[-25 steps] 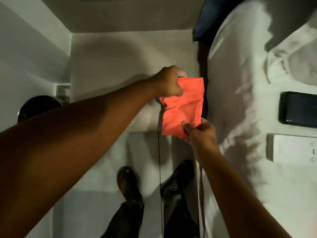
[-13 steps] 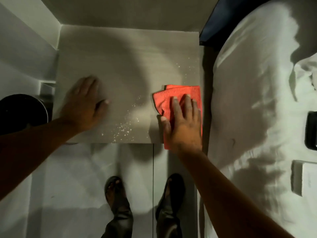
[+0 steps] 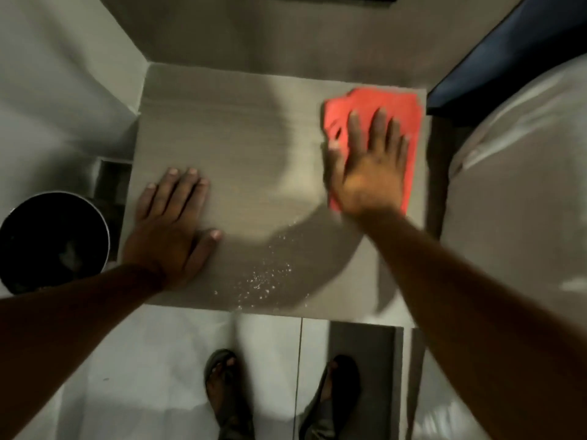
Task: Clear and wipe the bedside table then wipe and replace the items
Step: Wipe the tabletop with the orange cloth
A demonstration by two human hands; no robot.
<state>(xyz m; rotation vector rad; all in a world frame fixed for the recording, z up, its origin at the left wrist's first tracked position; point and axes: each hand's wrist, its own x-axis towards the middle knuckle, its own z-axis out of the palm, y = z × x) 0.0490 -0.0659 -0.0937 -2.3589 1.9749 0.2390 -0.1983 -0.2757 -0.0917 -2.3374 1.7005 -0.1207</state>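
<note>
The grey bedside table (image 3: 241, 128) fills the middle of the view with nothing standing on it. A folded orange cloth (image 3: 403, 106) lies flat near its far right corner. My right hand (image 3: 370, 166) presses down on the cloth with fingers spread. My left hand (image 3: 171, 223) rests palm-down on the table's near left part, holding nothing. White specks or droplets (image 3: 266, 277) are scattered near the table's front edge.
A black round bin (image 3: 54, 242) stands on the floor left of the table. The bed with white sheets (image 3: 521, 185) runs along the right side, its dark headboard (image 3: 495, 58) at the far right. My feet in sandals (image 3: 222, 385) stand on the pale floor.
Both hands held the cloth in the air, then my right hand laid it on the table's right edge and has pushed it toward the far right corner. My left hand settled flat on the table.
</note>
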